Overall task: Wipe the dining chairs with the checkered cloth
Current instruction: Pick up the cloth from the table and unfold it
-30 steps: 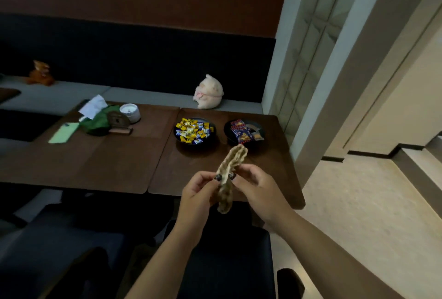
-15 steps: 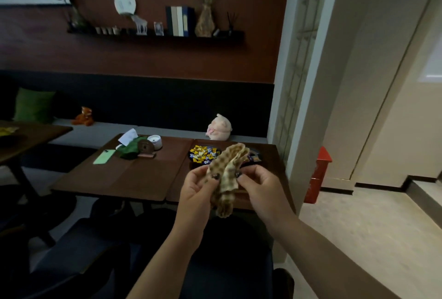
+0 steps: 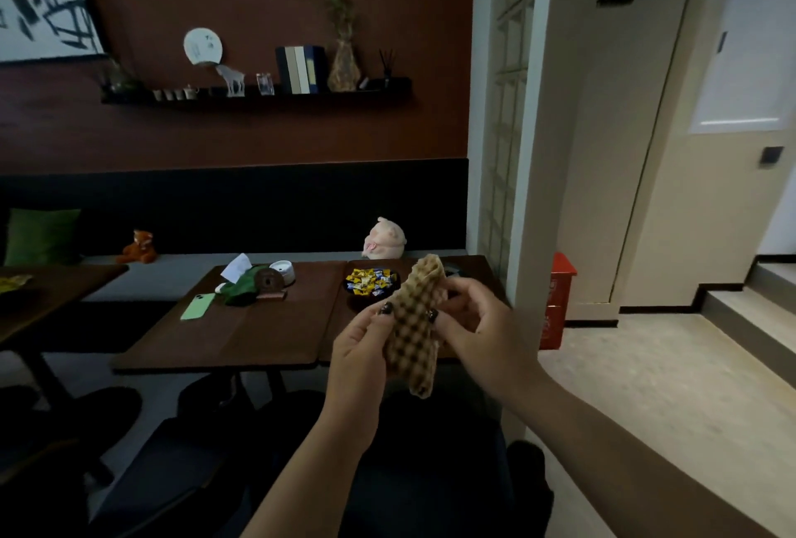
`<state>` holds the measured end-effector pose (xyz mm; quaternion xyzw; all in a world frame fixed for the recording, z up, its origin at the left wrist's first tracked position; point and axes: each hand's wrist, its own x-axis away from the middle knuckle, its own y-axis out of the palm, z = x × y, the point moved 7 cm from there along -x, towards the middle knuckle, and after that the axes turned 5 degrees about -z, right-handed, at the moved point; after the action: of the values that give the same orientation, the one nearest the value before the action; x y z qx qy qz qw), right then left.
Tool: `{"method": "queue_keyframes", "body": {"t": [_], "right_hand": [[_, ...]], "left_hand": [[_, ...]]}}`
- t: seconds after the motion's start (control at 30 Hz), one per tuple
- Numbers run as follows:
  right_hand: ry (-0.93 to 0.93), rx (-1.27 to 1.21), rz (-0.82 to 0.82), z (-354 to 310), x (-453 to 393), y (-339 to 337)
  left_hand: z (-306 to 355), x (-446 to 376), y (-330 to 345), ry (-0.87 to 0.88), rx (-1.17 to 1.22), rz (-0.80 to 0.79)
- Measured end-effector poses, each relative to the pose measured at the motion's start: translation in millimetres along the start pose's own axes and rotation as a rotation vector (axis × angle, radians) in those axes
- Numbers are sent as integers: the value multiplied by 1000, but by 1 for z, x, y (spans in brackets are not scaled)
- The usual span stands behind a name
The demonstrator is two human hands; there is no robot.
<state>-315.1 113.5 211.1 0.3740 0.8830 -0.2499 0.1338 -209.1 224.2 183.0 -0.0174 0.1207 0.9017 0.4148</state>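
Observation:
The checkered cloth (image 3: 415, 324), tan and brown, is bunched into an upright strip in front of me. My left hand (image 3: 359, 359) pinches its left side and my right hand (image 3: 478, 335) pinches its right side, both at chest height above the table's near edge. Two dark upholstered dining chairs stand below: one (image 3: 435, 473) right under my arms, another (image 3: 168, 464) to its left. Their seats are dim and partly hidden by my forearms.
A brown double table (image 3: 241, 339) holds a green phone (image 3: 197, 306), a green pouch, a white cup and a bowl of sweets (image 3: 371, 281). A bench with a pink plush toy (image 3: 384, 239) runs behind. A white pillar (image 3: 512, 150), a red box (image 3: 558, 300) and steps lie right.
My view has tilted upward, so the wall shelf and lamp now show. The cloth has been spread wider between my hands, showing its checks flat instead of edge-on.

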Motion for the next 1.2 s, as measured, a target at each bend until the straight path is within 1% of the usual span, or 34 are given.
{"method": "queue_keyframes", "body": {"t": [0.13,0.23,0.37,0.47,0.53,0.6,0.63,0.77,0.83,0.9,0.97,1.0,1.03,1.07,1.1,1.13,1.17,1.2], "right_hand": [[17,-89,0,-23,34,44],[55,-192,16,-37,64,75],[220,-283,89,-40,96,97],[336,-316,131,-36,110,95],[422,-290,37,-31,121,99],[488,-239,-62,-27,131,105],[504,-272,-76,-27,133,106],[548,-662,-137,-39,124,110],[529,-703,-156,-43,120,109],[534,-693,-163,-39,123,100],[592,-596,-233,-31,137,88],[627,-452,-292,-27,146,80],[636,-223,-338,-22,152,69],[606,11,-333,-20,155,55],[521,166,-273,-24,153,42],[389,207,-190,-35,149,30],[262,154,-141,-49,144,22],[158,71,-143,-63,140,16]], "left_hand": [[9,40,-37,-41,-27,-95],[11,65,-67,-55,-60,-99],[5,96,-95,-125,5,1],[5,111,-116,-187,120,132],[13,118,-129,-202,167,191],[28,121,-135,-167,148,180],[35,123,-136,-153,113,169],[50,126,-120,-152,-67,72],[51,127,-109,-149,-77,76],[48,126,-104,-161,44,142],[44,123,-100,-174,167,197],[42,121,-96,-182,183,198],[39,118,-90,-195,163,181],[37,116,-84,-207,116,140],[35,115,-74,-207,53,66],[34,114,-63,-195,-17,-29],[34,115,-51,-178,-78,-122],[34,116,-40,-158,-118,-198]]}}
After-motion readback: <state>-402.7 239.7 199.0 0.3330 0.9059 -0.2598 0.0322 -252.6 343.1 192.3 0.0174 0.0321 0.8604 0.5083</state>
